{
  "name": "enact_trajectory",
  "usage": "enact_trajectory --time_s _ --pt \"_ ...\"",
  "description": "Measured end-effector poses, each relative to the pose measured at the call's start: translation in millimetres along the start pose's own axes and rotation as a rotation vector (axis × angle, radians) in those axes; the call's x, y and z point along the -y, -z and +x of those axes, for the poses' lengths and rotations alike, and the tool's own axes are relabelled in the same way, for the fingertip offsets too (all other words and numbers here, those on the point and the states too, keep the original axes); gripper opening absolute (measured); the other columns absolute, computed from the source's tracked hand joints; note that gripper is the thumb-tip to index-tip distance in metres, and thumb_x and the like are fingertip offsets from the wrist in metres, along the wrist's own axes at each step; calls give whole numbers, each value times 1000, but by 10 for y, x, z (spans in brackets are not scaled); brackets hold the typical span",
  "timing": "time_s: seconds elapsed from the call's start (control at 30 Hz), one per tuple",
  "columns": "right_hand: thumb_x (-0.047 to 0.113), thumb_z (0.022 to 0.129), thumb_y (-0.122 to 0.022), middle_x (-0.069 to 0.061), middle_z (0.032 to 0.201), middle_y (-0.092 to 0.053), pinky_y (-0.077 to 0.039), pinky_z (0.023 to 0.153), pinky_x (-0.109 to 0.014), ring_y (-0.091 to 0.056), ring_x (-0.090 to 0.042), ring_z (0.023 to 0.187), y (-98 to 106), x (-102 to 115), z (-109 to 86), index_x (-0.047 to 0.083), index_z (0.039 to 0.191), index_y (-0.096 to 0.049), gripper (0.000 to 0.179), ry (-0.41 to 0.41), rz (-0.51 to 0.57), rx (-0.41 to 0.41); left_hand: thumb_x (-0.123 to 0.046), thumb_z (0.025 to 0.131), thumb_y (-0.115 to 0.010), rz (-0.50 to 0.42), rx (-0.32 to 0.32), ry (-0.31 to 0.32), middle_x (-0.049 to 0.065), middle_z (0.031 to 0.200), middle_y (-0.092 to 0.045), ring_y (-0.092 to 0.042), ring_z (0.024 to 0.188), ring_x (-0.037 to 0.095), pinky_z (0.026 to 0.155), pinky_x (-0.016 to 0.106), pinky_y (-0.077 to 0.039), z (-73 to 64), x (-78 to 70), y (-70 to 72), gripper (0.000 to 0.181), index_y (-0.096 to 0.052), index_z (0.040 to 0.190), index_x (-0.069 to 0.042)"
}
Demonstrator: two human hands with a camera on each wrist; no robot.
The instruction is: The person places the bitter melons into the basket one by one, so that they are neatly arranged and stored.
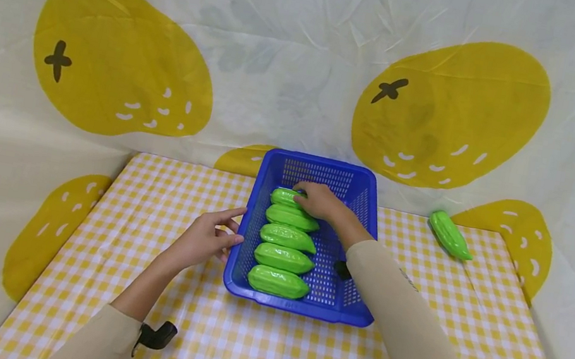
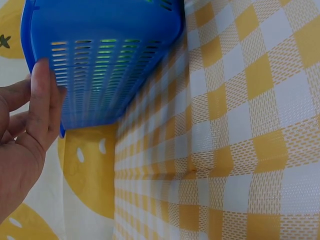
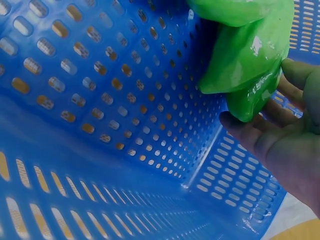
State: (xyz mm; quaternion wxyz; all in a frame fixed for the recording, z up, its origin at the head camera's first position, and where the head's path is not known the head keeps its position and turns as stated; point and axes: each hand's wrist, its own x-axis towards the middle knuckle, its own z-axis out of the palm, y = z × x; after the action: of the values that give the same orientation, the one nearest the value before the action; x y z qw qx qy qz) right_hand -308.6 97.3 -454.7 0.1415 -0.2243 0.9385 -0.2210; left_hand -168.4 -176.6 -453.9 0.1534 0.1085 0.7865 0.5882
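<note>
A blue plastic basket (image 1: 290,308) holds a column of several glossy green ribbed fruits with pointed tips, such as the nearest one (image 1: 278,282). My right hand (image 1: 320,201) reaches inside and grips the farthest green ribbed fruit (image 1: 282,196). In the right wrist view, thumb and fingers lie around that fruit's end (image 3: 250,102), beside its neighbour (image 3: 240,60). My left hand (image 1: 203,238) touches the basket's left rim with extended fingers. The left wrist view has its fingertips against the perforated outer wall (image 2: 95,75), just below the rim.
Another green ribbed fruit (image 1: 451,235) lies on the yellow-and-white checked tablecloth (image 1: 234,350), right of the basket. Behind the table hangs a pale cloth (image 1: 288,77) with large yellow fruit prints. The right part of the basket floor shows bare mesh.
</note>
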Motion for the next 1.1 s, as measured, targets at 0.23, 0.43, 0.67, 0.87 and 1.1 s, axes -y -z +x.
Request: enact_trajectory --time_s 0.23,0.43,0.67,0.87,1.1 --pt "22 110 -50 -19 144 -60 -48 115 -52 -54 -37 136 4 -12 -10 5 145 -58 40 -25 6 23 -2 99 -67 -4 -1 2 18 111 -58 -67 69 17 69 61 -64 10 -1 -8 63 -45 157 -11" --pt "21 110 -49 -19 144 -60 -48 115 -52 -54 -37 136 7 -15 -15 5 145 -57 39 -25 12 27 -3 100 -67 -14 9 2 18 112 -58 -68 69 19 69 60 -64 16 -5 -7 63 -44 158 -12" --pt "23 111 -48 -19 150 -55 -44 120 -52 -50 -38 141 3 -25 -2 3 150 -52 44 -26 42 36 -3 100 -67 -6 17 -15 20 112 -59 -68 69 19 68 61 -64 16 -14 -4 63 -44 158 -10" --pt "24 110 -49 -20 148 -56 -45 118 -52 -51 -37 139 6 -28 4 3 150 -52 45 -18 38 33 -2 100 -67 -7 13 -9 19 112 -59 -68 69 19 69 62 -63 16 -17 -7 63 -44 158 -11" --pt "22 109 -52 -23 142 -60 -51 111 -53 -56 -38 133 130 2 -20 2 149 -51 45 6 64 37 -3 100 -67 1 14 -9 20 113 -59 -68 69 19 69 61 -64 4 -14 13 63 -43 158 -10"
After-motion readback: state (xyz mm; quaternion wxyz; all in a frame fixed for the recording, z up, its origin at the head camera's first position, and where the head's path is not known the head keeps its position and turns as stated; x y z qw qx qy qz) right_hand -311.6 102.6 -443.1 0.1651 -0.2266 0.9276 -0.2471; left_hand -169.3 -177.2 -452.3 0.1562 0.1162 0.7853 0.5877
